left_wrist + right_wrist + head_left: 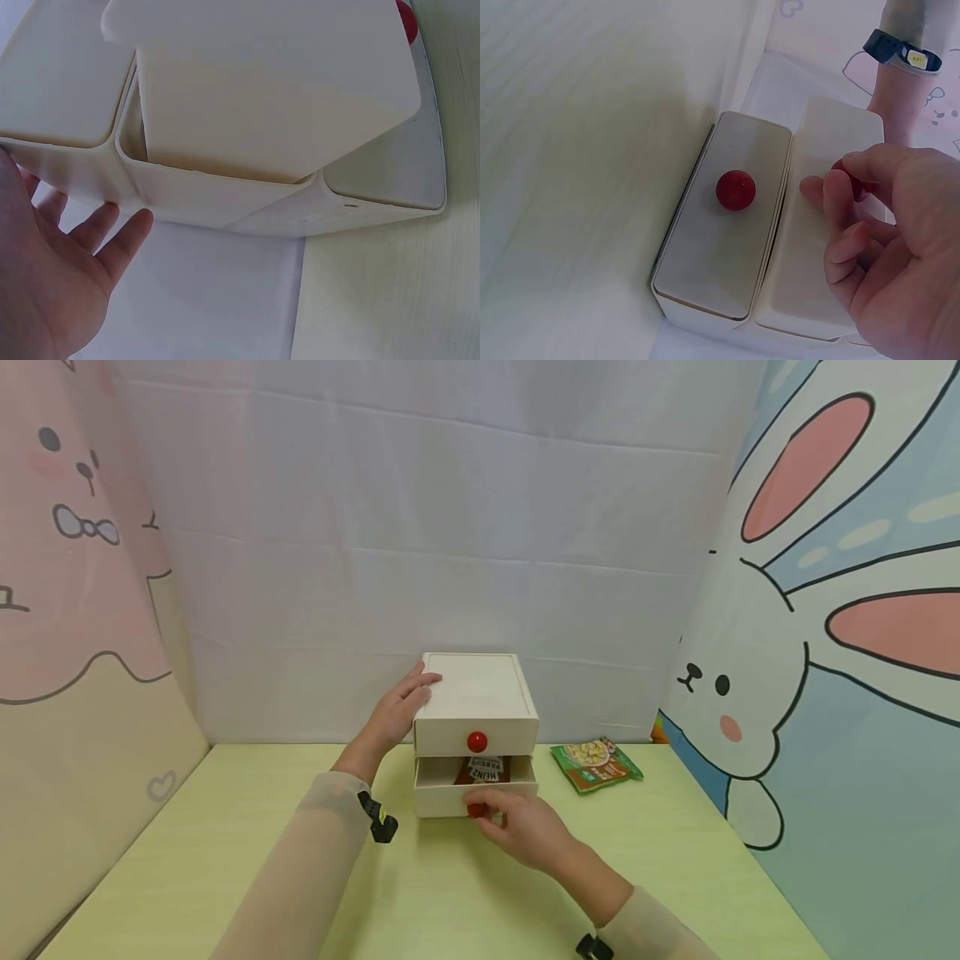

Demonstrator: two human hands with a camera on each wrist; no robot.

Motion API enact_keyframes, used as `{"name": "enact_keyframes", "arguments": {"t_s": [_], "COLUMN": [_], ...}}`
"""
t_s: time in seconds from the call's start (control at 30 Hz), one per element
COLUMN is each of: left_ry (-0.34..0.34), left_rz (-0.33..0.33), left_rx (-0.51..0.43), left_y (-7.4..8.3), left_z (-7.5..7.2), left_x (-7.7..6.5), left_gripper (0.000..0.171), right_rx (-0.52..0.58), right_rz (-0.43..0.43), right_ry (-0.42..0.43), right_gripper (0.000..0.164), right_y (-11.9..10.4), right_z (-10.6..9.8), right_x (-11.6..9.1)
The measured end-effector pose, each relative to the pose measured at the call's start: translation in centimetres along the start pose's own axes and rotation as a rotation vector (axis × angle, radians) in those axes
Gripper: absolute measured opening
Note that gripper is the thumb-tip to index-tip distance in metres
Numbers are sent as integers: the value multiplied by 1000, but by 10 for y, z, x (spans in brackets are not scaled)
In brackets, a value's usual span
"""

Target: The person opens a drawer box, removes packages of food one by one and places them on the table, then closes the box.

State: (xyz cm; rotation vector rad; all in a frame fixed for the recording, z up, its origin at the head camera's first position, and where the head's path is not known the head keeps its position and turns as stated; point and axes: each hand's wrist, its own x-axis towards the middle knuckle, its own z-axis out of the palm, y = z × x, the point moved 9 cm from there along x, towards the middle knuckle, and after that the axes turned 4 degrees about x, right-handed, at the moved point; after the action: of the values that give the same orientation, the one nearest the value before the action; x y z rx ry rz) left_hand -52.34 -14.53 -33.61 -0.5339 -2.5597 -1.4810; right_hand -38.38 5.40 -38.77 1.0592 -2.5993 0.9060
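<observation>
Apparent sliding step: right hand (521, 828) pinches the red knob (476, 811) of the middle drawer (438, 802); left hand (395, 714), fingers spread, braces the cabinet (480, 685); next calls for level travel.

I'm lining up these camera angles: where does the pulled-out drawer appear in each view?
Head: the pulled-out drawer is below centre, under the closed top drawer; the right hand pinches its red knob.
Left wrist: upper middle, its side wall towards the camera.
Right wrist: right of centre, its front partly hidden by that hand.
Shared landmark: the white cabinet that holds it.
</observation>
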Motion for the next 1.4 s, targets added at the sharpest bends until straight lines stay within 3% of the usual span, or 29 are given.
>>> {"name": "enact_keyframes", "arguments": {"t_s": [0.53, 1.4], "left_ry": [3, 4], "left_rz": [4, -4], "left_rx": [2, 10], "left_y": [-2, -3], "left_z": [1, 0], "left_x": [1, 1], "left_gripper": [53, 53], "right_rx": [-28, 0], "right_rz": [-36, -57], "right_ry": [24, -25], "right_gripper": [30, 29], "right_y": [-8, -19], "right_z": [-2, -1], "right_x": [-7, -20]}}
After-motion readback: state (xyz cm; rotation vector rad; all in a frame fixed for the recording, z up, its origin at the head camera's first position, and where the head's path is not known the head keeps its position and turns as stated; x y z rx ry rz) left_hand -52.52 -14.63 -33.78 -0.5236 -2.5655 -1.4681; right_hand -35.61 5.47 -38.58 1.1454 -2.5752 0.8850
